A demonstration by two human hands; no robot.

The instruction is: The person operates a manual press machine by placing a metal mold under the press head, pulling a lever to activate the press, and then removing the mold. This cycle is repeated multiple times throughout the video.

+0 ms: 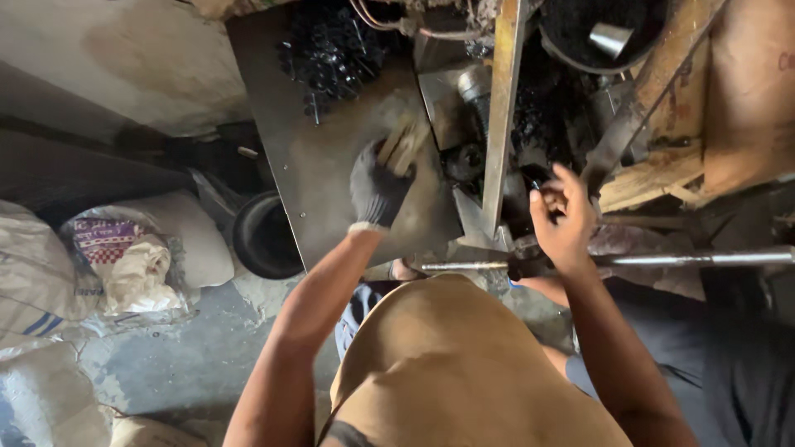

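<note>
Resting on the metal tray (pixel 331 182), gloved left hand (pixel 378 184) fingers blurred, grip unclear, right hand (pixel 563 219) fingers pinching a small dark part (pixel 537 184)

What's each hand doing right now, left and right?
Left hand: gloved, resting on the metal tray; whether it grips anything cannot be told.
Right hand: bare, fingers curled at the machine; held item unclear.

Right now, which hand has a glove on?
The left hand, resting on the metal plate, wears a dark glove. The right hand is bare, by the machine.
</note>
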